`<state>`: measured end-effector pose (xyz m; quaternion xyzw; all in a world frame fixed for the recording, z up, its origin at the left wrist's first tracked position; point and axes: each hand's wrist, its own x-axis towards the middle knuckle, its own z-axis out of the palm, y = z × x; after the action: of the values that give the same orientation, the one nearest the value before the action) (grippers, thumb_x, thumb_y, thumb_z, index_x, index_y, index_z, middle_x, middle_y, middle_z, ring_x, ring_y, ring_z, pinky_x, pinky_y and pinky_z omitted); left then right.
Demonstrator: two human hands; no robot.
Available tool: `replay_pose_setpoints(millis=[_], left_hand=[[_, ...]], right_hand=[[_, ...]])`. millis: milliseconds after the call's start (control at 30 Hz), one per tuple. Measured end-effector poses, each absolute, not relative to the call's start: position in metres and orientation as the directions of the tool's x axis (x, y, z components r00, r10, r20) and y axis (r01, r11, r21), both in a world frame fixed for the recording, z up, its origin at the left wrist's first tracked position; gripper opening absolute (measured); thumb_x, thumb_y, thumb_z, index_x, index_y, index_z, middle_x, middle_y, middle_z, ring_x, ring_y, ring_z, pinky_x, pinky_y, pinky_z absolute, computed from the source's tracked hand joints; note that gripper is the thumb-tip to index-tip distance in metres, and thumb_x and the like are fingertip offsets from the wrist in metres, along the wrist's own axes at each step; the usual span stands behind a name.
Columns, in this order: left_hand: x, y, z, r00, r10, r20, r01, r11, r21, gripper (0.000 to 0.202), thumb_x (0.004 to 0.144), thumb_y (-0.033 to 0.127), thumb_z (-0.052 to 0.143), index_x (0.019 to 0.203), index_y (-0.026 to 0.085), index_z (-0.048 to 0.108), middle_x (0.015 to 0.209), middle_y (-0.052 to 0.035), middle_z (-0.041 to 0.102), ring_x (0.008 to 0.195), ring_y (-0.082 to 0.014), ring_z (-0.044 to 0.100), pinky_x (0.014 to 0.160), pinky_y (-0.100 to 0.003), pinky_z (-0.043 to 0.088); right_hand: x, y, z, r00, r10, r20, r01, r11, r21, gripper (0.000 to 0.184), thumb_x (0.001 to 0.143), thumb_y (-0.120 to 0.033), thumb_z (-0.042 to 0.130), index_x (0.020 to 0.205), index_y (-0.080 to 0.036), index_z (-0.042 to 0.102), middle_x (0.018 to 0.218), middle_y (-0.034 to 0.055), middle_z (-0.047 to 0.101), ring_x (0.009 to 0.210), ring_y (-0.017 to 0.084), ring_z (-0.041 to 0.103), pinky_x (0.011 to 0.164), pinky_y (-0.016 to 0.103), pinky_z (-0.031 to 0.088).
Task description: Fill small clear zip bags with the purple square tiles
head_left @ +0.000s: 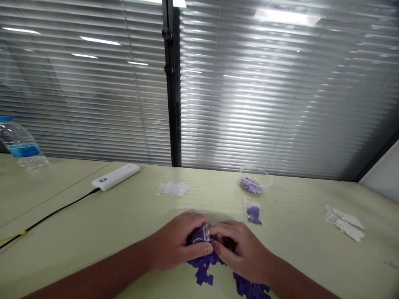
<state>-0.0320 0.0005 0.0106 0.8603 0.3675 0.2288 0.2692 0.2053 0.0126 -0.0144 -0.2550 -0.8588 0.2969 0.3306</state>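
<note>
Pinching a clear plastic bag (204, 234) of purple pieces, its clear end pointing right, your left hand (177, 245) and right hand (240, 251) clamped on it, flat purple squares (249, 287) beneath

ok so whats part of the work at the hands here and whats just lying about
Part of the work: left hand, right hand, small clear zip bag pinched between them, loose purple squares, filled bag, clear tub, flat clear bags.

Lying about: white power bank, black cable, water bottle, white strips.
</note>
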Motion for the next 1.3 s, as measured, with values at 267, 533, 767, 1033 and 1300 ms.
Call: replay_pose_setpoints(millis=[267,533,767,1033,1300], left_hand=[[-0.032,0.0,0.011,0.614,0.764,0.197,0.512,-0.576,0.638,0.037,0.096,0.054,0.07,0.115,0.023,0.068,0.101,-0.0017,0.068,0.094,-0.0224,0.062,0.087,-0.031,0.045],[-0.031,-0.001,0.011,0.575,0.803,0.153,0.545,-0.516,0.66,0.046,0.082,0.053,0.085,0.113,0.024,0.068,0.104,-0.0016,0.068,0.096,-0.0239,0.062,0.086,-0.032,0.047],[-0.033,-0.004,0.011,0.466,0.863,0.196,0.476,-0.431,0.766,0.041,0.095,0.042,0.07,0.131,0.027,0.057,0.106,-0.0009,0.065,0.089,-0.0198,0.062,0.077,-0.028,0.05],[-0.031,-0.005,0.018,0.441,0.859,0.261,0.5,-0.476,0.723,0.038,0.085,0.026,0.076,0.121,0.024,0.063,0.104,-0.0006,0.067,0.091,-0.0198,0.063,0.079,-0.028,0.05],[-0.03,-0.006,0.017,0.484,0.809,0.332,0.491,-0.566,0.663,0.034,0.083,0.019,0.074,0.115,0.024,0.062,0.105,-0.0016,0.069,0.096,-0.0216,0.065,0.082,-0.03,0.051]], right_hand=[[0.205,0.013,-0.014,-0.664,0.609,0.435,0.253,0.729,-0.636,0.022,0.085,-0.011,0.063,0.1,-0.024,0.073,0.065,-0.0055,0.053,0.061,0.014,0.052,0.068,0.028,0.043],[0.205,0.019,-0.025,-0.626,0.601,0.498,0.284,0.77,-0.571,0.023,0.095,-0.015,0.063,0.104,-0.028,0.079,0.074,-0.0018,0.071,0.069,0.016,0.063,0.072,0.028,0.045],[0.206,0.018,-0.022,-0.449,0.62,0.643,0.274,0.781,-0.561,0.02,0.092,-0.012,0.061,0.095,-0.022,0.077,0.064,-0.002,0.058,0.059,0.014,0.055,0.059,0.026,0.04],[0.208,0.013,-0.019,-0.46,0.674,0.579,0.232,0.72,-0.654,0.027,0.092,-0.015,0.061,0.115,-0.023,0.073,0.068,-0.003,0.059,0.058,0.013,0.053,0.058,0.025,0.042],[0.209,0.01,-0.01,-0.658,0.578,0.482,0.215,0.758,-0.616,0.048,0.089,-0.018,0.065,0.137,-0.025,0.066,0.089,0.0028,0.073,0.073,0.018,0.065,0.069,0.028,0.052]])
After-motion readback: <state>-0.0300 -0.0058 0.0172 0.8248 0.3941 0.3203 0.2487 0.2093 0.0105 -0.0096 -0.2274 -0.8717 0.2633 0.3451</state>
